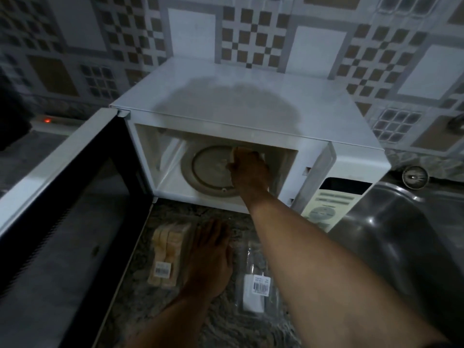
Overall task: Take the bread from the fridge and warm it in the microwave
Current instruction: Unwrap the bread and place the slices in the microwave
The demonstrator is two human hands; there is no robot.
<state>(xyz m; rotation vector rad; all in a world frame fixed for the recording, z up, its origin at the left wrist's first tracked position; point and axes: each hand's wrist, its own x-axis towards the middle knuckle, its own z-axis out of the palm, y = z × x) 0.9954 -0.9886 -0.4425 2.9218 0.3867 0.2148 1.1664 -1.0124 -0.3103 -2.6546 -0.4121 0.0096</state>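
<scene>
A white microwave [251,109] stands on the counter with its door [62,209] swung wide to the left. My right hand [248,169] reaches into the cavity over the round glass turntable [208,169] and holds a pale slice of bread [237,151], mostly hidden by my fingers. On the counter in front lies a clear pack of sliced bread [167,252] with a barcode label. My left hand [211,259] rests flat with straight fingers against the pack's right side.
An empty clear wrapper with a white label [258,285] lies on the granite counter [155,310] right of my left hand. A steel sink [401,234] sits to the right, a tap knob [414,177] behind it. A tiled wall rises behind the microwave.
</scene>
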